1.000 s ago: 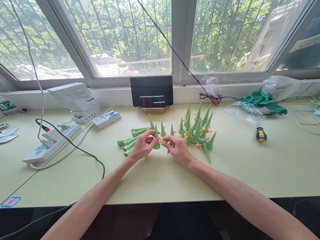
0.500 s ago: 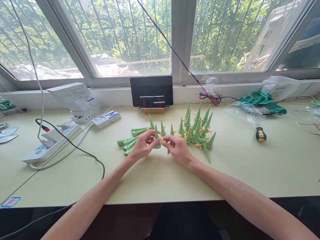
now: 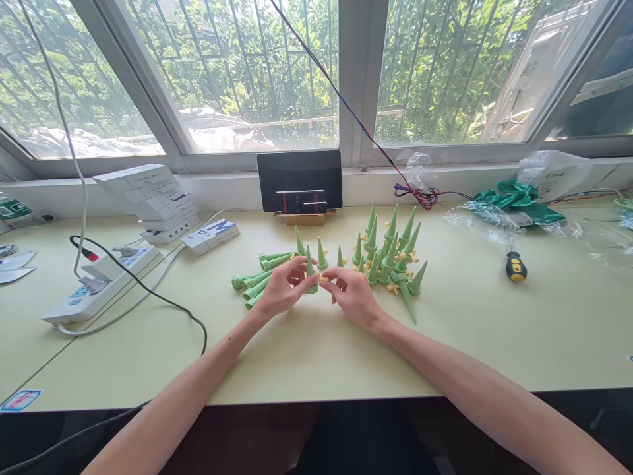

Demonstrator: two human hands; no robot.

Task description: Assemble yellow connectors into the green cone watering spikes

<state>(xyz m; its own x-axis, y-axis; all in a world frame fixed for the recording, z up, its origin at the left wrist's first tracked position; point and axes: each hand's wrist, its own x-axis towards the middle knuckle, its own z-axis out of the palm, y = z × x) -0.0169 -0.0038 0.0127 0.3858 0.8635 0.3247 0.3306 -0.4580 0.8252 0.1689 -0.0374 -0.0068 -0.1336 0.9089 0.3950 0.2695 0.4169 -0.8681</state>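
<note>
My left hand [image 3: 283,288] is closed on a green plastic watering spike [image 3: 310,264], which stands point up between its thumb and fingers. With thumb and forefinger, my right hand [image 3: 354,294] pinches a small yellow valve [image 3: 322,278] at that spike's right side. How deep the valve sits is hidden by the fingers. Behind my hands, more spikes stand upright, including one spike [image 3: 322,253] just beyond the held one. Several green ribbed tubes [image 3: 254,287] lie left of my left hand, partly covered by it. Right of my right hand is a cluster of spikes with yellow valves [image 3: 390,254].
A phone [image 3: 302,202] leans on a black tablet [image 3: 270,173] by the window. At left are a power strip [image 3: 84,297], cables and white boxes [image 3: 163,204]. A screwdriver [image 3: 516,266], clear plastic and a green bag [image 3: 524,206] lie at right.
Both hands keep the same hold and place on the spike and valve. At the far right edge, the clear plastic has shifted slightly.
</note>
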